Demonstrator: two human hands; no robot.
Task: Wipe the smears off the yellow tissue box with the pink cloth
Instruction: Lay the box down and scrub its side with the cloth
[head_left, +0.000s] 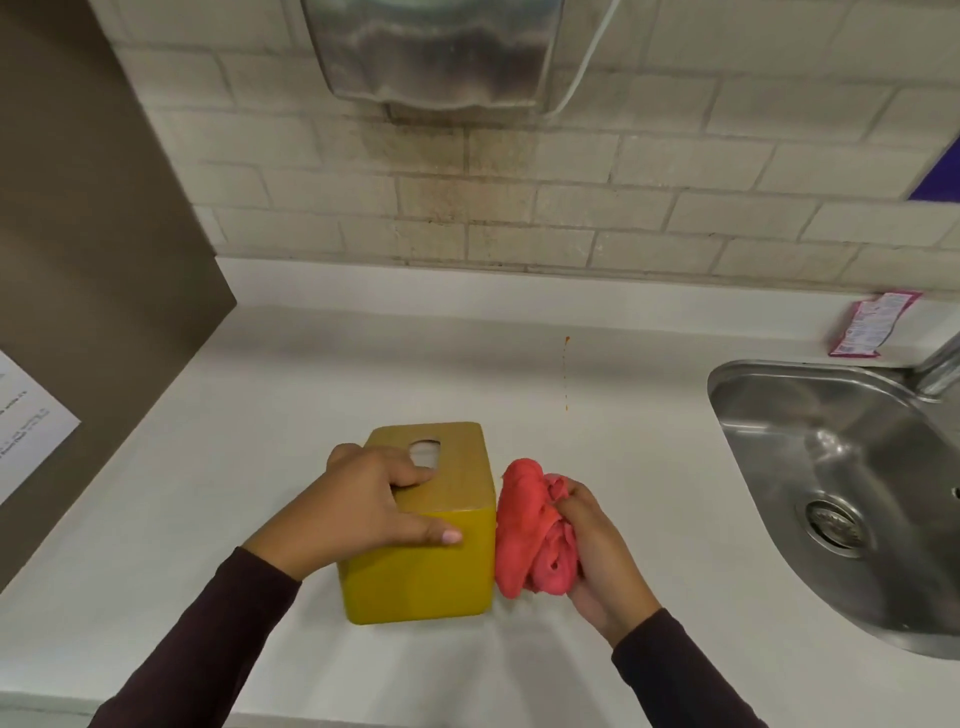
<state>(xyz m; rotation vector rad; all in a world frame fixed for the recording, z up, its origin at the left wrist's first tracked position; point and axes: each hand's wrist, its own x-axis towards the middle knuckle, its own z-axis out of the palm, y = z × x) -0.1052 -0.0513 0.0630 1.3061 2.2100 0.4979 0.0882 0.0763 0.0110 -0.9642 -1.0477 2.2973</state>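
Half done at most, seemingly. Clasps yellow tissue box (415, 577), near table (597, 415) front edge, with left grip (363, 499); presses pink cloth (524, 535), bunched in right grip (597, 561), against its right side. No smears visible on near face.

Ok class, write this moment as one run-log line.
left hand: grips tissue box | right hand: holds cloth against box's right side
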